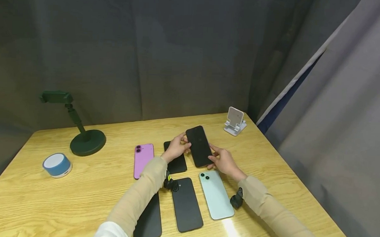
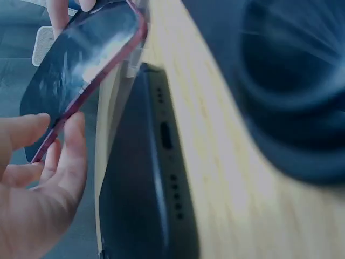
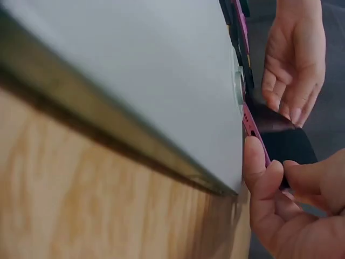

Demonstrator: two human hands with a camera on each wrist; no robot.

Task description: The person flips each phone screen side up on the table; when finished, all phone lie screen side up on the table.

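A smartphone point(image 1: 198, 146) with a black screen facing up is held by both hands above the back of the table. Its frame shows red-pink in the left wrist view. My left hand point(image 1: 175, 147) pinches the left edge between thumb and fingers. At the lower right edge, my right hand point(image 1: 225, 164) pinches it the same way, and in the right wrist view that hand point(image 3: 294, 199) is close beside the mint-green phone point(image 1: 216, 195). Partly under my left hand lies another black phone point(image 1: 178, 164).
A purple phone point(image 1: 143, 158) and two more dark phones point(image 1: 187, 205) lie nearer the left arm. A white phone stand point(image 1: 235, 120) is at the back right. On the left stand a dark green phone holder point(image 1: 88, 142) and a blue and white cylinder point(image 1: 57, 165). Grey curtains point(image 1: 192, 62) surround the table.
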